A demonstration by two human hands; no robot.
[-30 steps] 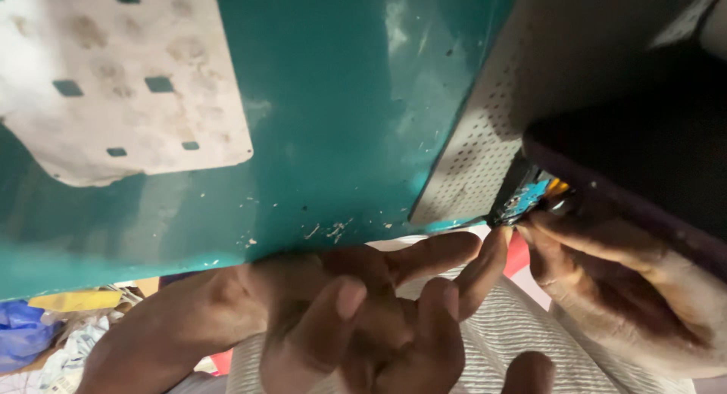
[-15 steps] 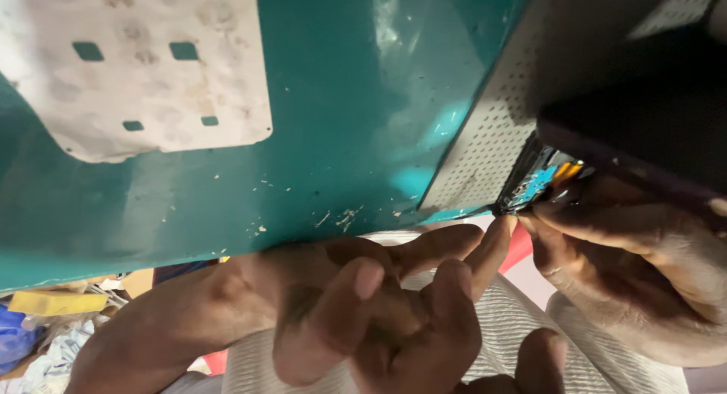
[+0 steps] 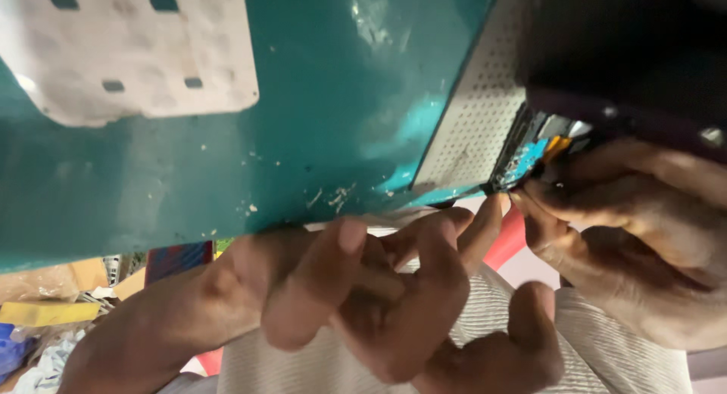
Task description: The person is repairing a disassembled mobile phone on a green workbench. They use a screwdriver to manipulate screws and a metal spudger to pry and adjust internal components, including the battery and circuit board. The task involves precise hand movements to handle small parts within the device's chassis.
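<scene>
A dark flat device (image 3: pixel 628 53) with a purple rim lies at the right on a grey perforated mat (image 3: pixel 473 129). Its open edge shows a small blue board (image 3: pixel 522 161) and an orange strip (image 3: pixel 556 146). My right hand (image 3: pixel 636 235) grips that edge, fingertips pressed by the blue board. My left hand (image 3: pixel 379 288) hangs below the teal table's front edge (image 3: pixel 227 212), its fingers loosely curled and apart with nothing visible in them. One fingertip reaches up close to the device's corner.
A white worn sheet (image 3: pixel 129 46) with small square holes lies on the teal table at the upper left. White ribbed cloth (image 3: pixel 606 348) covers my lap. Yellow and blue scraps (image 3: pixel 45 314) lie on the floor at the lower left.
The view has shifted, so the table and device sit further right and larger. My left fingers have curled a little and reach nearer the device. The right hand stays at the device's edge.
</scene>
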